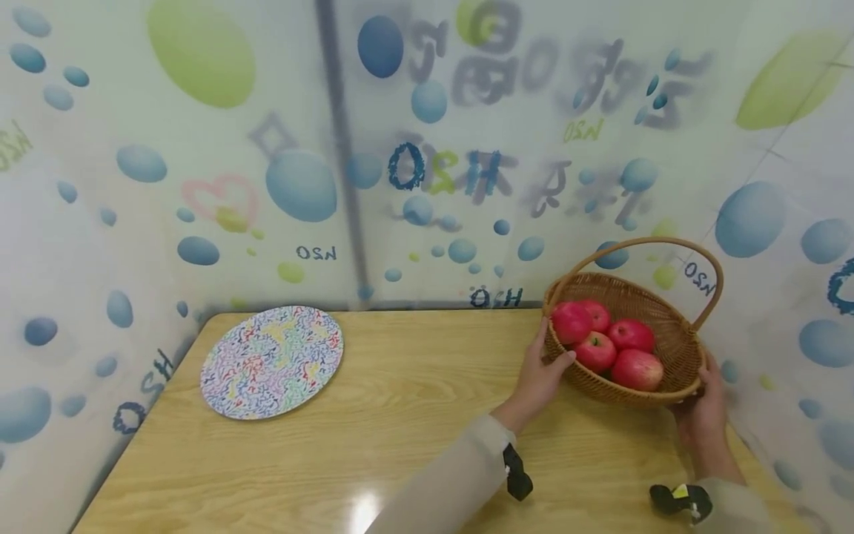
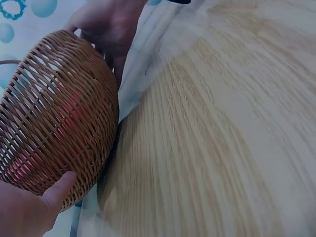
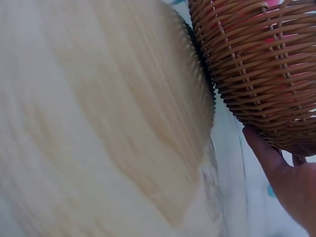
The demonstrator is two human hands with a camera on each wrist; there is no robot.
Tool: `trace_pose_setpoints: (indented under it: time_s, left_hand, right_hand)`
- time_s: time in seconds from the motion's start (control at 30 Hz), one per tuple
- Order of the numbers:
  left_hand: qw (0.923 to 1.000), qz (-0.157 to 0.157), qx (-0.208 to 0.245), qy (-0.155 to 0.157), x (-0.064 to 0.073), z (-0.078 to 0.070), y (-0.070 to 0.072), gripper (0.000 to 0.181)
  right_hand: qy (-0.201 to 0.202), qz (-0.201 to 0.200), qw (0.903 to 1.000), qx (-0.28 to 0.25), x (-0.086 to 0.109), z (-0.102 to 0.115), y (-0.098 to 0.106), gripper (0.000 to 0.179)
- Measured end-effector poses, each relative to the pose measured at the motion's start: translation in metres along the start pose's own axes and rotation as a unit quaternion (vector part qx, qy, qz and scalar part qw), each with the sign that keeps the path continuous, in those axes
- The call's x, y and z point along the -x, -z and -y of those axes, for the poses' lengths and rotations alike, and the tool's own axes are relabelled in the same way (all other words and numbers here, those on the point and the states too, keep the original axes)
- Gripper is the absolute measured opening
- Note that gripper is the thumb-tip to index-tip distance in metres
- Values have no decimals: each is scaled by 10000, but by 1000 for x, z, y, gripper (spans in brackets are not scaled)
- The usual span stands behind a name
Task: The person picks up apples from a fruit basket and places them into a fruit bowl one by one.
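A brown wicker basket (image 1: 630,300) with a tall arched handle is at the back right of the table, holding several red apples (image 1: 596,351). My left hand (image 1: 539,374) grips the basket's left side, its thumb on the outside of the weave. Around the right side, my right hand (image 1: 706,415) holds the rim, with some fingers hidden behind the basket. In the left wrist view the basket wall (image 2: 64,113) lies between both hands, and red shows through the weave. The right wrist view has my right hand (image 3: 289,182) against the basket (image 3: 261,74). Whether its base touches the table cannot be told.
An oval plate or mat (image 1: 273,363) with a multicoloured squiggle pattern lies at the table's back left. The wood-grain table (image 1: 400,415) meets a wall (image 1: 434,245) printed with blue and green drops behind it. More patterned wall stands close on the right.
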State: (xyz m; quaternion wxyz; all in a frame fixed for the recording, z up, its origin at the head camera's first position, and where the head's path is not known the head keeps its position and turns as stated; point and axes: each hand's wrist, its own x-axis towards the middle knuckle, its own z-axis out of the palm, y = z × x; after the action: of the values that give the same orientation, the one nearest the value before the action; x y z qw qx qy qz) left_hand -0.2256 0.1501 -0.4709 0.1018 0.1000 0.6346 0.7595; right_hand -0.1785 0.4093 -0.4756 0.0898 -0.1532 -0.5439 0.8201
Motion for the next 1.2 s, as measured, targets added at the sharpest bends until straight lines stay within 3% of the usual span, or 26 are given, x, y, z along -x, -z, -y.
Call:
trace_pose_setpoints:
  time_s: [0.17,0.43,0.67,0.83,1.2]
  left_hand:
    - [9996,-189,-197,-94,5,-2,13,75]
    - [9965,-568,-568,-209,19,-8,33,74]
    - [9950,-683,-606,-399,32,-11,55,74]
    - [9941,-662,-741,-429,39,-14,75,74]
    - [9961,-811,-304,-165,48,-20,116,73]
  right_hand:
    - [121,14,9995,280,4,-6,-10,54]
    - [278,706,9934,860,11,-15,-24,55]
    - [278,1016,9926,607,17,-28,-42,55]
    - [300,1012,9923,647,20,-35,-63,54]
    - [31,1143,9895,886,22,-45,-106,50]
